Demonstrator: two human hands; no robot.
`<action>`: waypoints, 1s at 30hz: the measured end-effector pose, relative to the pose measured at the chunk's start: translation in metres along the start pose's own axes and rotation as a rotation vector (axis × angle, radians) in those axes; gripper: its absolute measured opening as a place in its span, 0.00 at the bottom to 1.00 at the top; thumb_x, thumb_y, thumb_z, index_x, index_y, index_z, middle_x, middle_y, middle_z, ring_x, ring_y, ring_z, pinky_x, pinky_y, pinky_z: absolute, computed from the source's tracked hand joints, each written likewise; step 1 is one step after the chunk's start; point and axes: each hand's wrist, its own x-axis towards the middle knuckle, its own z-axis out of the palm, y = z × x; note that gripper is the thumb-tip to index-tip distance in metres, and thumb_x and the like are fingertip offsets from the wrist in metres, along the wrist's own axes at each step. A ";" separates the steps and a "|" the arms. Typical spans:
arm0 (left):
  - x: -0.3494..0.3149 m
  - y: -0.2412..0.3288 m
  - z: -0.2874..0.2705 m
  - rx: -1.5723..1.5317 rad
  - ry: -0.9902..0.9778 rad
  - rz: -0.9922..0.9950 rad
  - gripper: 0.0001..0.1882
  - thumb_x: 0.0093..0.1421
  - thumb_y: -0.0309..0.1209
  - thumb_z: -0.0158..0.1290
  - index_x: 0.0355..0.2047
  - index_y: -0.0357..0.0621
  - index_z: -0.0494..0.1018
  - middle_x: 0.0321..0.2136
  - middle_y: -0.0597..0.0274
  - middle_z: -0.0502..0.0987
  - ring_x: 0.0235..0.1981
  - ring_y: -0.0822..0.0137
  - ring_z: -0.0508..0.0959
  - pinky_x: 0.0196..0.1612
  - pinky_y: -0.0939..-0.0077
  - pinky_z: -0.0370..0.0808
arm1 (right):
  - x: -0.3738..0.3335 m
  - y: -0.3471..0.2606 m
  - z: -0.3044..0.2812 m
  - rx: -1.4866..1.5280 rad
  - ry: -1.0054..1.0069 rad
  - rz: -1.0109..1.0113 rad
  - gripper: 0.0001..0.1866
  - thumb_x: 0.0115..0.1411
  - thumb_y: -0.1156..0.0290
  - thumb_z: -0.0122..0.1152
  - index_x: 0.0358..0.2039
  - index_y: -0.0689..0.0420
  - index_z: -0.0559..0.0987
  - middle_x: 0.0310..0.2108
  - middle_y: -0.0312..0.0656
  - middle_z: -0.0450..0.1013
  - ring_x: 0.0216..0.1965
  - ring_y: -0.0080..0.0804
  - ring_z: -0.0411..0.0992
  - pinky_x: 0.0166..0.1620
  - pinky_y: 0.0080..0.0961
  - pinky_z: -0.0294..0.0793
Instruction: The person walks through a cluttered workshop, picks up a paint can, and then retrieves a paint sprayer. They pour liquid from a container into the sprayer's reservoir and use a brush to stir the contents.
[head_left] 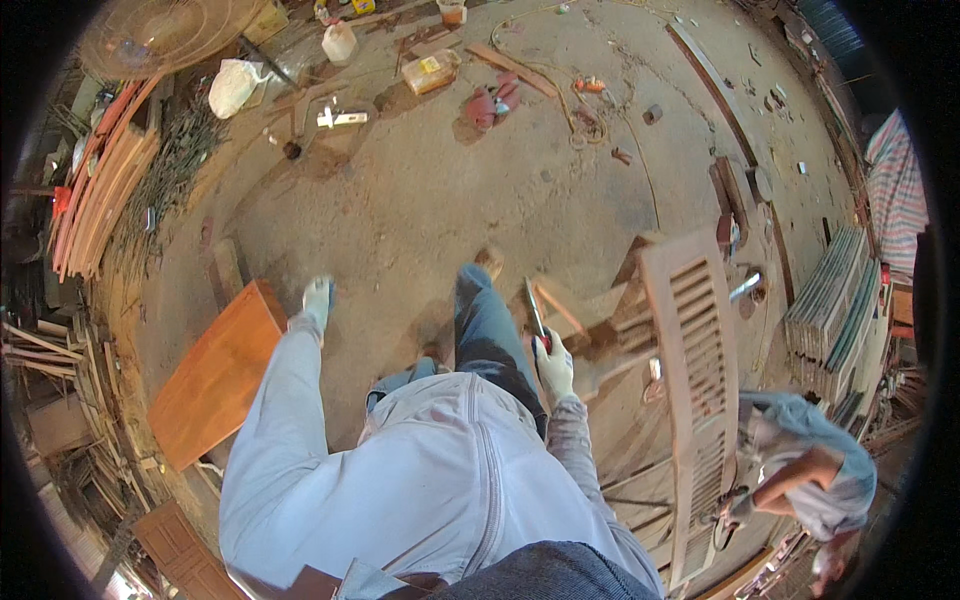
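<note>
My left hand point(318, 300), in a pale glove, hangs out to the left with its fingers loosely apart. It holds nothing that I can see and is near a varnished orange-brown wooden panel point(222, 372). On the right, my gloved right hand point(555, 370) is closed around the red-and-black handle of a hand tool point(535, 312). A slim metal blade points forward from its handle; its exact kind is unclear. To the right of that hand stands a tall slatted wooden frame point(690, 345), apart from my fingers.
A co-worker point(810, 460) bends beside the slatted frame. Stacked boards point(830, 300) stand at the right, wood strips point(110, 180) at the left. A plastic container point(430, 72), a red power tool point(490, 105) and a yellow cord point(655, 190) lie on the floor ahead.
</note>
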 end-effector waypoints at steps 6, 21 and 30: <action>0.160 0.329 0.168 -0.425 -0.258 0.110 0.14 0.65 0.41 0.49 0.45 0.49 0.74 0.33 0.68 0.79 0.31 0.73 0.77 0.32 0.74 0.73 | 0.193 0.058 -0.034 -0.138 0.222 0.114 0.15 0.62 0.59 0.57 0.47 0.51 0.75 0.14 0.30 0.64 0.13 0.17 0.63 0.15 0.19 0.61; 0.289 0.377 0.312 0.204 -0.384 -0.390 0.14 0.65 0.39 0.45 0.41 0.45 0.75 0.35 0.63 0.78 0.35 0.68 0.76 0.39 0.71 0.73 | 0.745 -0.189 -0.202 -0.377 0.003 0.148 0.24 0.53 0.43 0.59 0.28 0.55 0.77 0.25 0.50 0.76 0.31 0.50 0.75 0.35 0.43 0.71; 0.562 0.789 0.490 -0.486 -0.383 0.098 0.13 0.62 0.37 0.53 0.44 0.44 0.74 0.36 0.67 0.78 0.35 0.73 0.75 0.40 0.75 0.73 | 0.996 -0.282 -0.246 -0.707 -0.270 -0.133 0.22 0.51 0.49 0.64 0.32 0.56 0.74 0.29 0.50 0.75 0.35 0.51 0.75 0.37 0.44 0.73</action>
